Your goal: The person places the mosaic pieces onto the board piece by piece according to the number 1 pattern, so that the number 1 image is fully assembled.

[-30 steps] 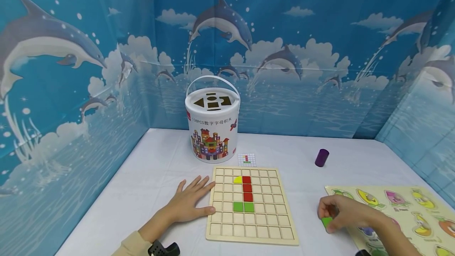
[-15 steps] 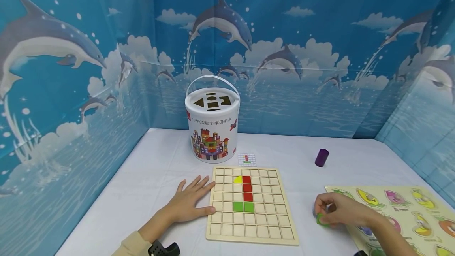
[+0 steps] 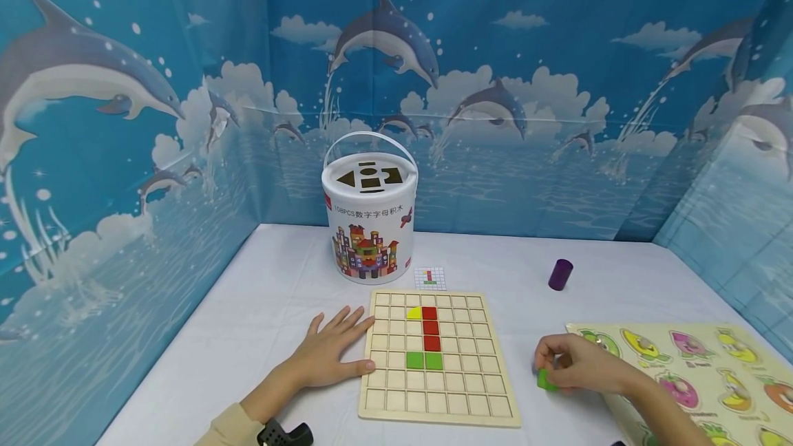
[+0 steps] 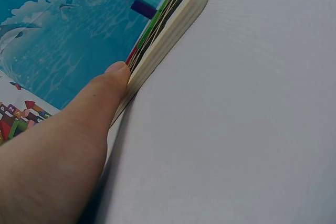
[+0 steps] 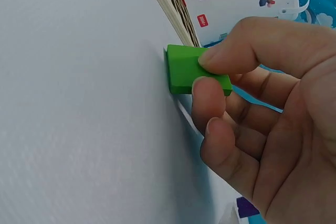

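Since a second ago the right hand (image 3: 579,363) has slid leftward off the corner of the fruit puzzle board (image 3: 731,346) and now sits on the white table (image 3: 248,308) at lower right of the head view, carrying the green block (image 3: 546,380) with it. That small green square block is pinched between thumb and curled fingertips (image 5: 210,90), close to the tabletop, well short of the wooden grid board (image 3: 489,391) at lower centre.

My reading is that the carry step is in hand: the piece is picked and travelling toward the grid. Next it seems to need a lift over the board's raised edge and a square drop into an open cell, likely beside the two green squares (image 3: 424,360) below the red column (image 3: 430,327) and yellow piece (image 3: 414,312).

At lower left, the left hand (image 3: 331,353) has not moved; it lies flat with fingers spread and the thumb (image 4: 113,80) pressed against the board's left edge, steadying it. Behind stand the white block bucket (image 3: 369,226), a small pattern card (image 3: 430,278) and a purple cylinder (image 3: 560,274).
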Demonstrator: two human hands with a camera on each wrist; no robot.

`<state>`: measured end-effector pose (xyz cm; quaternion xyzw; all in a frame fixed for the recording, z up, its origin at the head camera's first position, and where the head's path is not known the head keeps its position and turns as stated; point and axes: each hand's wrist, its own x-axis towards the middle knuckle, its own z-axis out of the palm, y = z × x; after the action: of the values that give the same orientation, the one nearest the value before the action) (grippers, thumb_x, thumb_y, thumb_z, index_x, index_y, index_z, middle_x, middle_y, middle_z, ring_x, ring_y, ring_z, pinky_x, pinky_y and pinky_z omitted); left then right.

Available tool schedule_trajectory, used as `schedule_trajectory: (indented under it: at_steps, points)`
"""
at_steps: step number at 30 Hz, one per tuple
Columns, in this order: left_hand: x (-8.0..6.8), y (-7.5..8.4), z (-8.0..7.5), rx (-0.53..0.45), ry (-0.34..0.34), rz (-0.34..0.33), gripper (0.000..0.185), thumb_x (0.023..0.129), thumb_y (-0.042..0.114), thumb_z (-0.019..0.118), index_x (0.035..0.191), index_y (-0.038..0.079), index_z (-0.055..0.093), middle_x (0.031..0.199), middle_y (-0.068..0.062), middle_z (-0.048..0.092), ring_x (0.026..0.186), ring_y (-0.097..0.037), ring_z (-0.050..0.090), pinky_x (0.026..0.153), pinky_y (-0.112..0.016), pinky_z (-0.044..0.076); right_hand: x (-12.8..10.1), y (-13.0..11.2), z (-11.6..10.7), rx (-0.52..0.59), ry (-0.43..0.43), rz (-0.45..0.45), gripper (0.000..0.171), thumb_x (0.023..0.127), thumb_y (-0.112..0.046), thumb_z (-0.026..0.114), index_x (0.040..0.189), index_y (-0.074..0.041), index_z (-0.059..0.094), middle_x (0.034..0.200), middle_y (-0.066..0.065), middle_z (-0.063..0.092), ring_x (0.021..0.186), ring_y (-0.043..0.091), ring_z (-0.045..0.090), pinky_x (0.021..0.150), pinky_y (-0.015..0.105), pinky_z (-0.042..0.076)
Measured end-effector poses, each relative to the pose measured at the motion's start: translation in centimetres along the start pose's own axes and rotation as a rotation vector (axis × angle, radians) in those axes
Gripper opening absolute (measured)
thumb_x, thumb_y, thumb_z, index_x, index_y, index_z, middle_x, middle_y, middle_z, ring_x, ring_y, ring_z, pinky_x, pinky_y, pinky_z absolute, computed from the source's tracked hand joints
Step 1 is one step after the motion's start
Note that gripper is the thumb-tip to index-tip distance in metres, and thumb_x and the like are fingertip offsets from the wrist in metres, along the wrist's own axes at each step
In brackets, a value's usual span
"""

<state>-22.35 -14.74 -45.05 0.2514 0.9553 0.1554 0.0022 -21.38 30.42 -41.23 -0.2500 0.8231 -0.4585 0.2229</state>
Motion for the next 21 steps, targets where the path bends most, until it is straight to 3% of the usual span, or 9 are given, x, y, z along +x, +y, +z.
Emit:
schedule_trajectory:
  at_steps: [12, 21]
  points:
    - [0.0, 0.0, 0.1, -0.007, 0.004, -0.004, 0.081, 0.080, 0.075, 0.039, 0.146, 0.031, 0.026, 0.152, 0.003, 0.018, 0.139, -0.023, 0.009, 0.104, -0.061, -0.001, 1.4, -1.4, 0.9, -0.033, 0.016, 0.028, 0.014, 0.080, -0.008, 0.067, 0.088, -0.001, 0.058, 0.069, 0.003, 0.054, 0.051, 0.008, 0.048, 0.046, 0.021, 0.042]
    - [0.0, 0.0, 0.0, -0.005, 0.004, -0.001, 0.081, 0.080, 0.075, 0.038, 0.147, 0.031, 0.025, 0.152, 0.004, 0.017, 0.140, -0.023, 0.008, 0.104, -0.062, -0.001, 2.8, -2.3, 1.4, -0.014, -0.021, -0.021, 0.012, 0.081, -0.004, 0.064, 0.090, 0.001, 0.058, 0.067, 0.000, 0.053, 0.049, 0.008, 0.045, 0.045, 0.020, 0.041]
